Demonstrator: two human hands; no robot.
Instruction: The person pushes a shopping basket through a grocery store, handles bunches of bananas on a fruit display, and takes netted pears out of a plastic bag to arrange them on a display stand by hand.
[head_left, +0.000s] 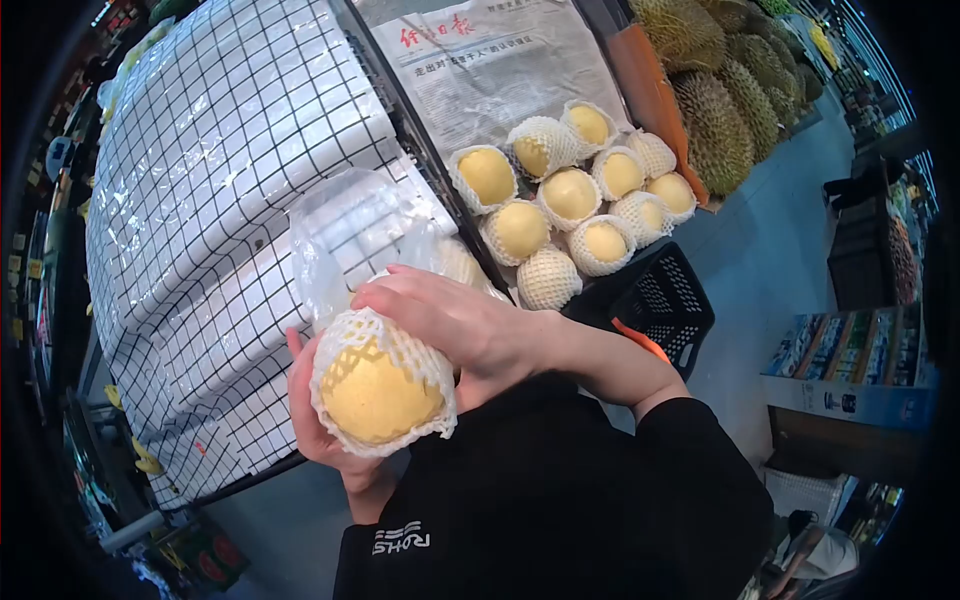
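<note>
A yellow fruit [380,398] in a white foam net is held up close to my chest. My left hand [318,425] wraps round its left side and underside. My right hand [450,315] lies over the top of the foam net, its fingers bent; the fingertips are partly hidden. Just beyond my hands, a clear plastic bag [345,220] lies on the grid-patterned cloth, with pale netted fruit partly visible by it. Several yellow fruits in foam nets [570,195] are piled on the newspaper-lined display [480,75] to the right.
A black plastic basket [672,305] stands beyond my right forearm. Durians [720,130] are heaped at the upper right behind an orange divider [655,100]. The grid-patterned cloth [220,150] covers the stand on the left. Shelves with packets [840,345] stand at the right.
</note>
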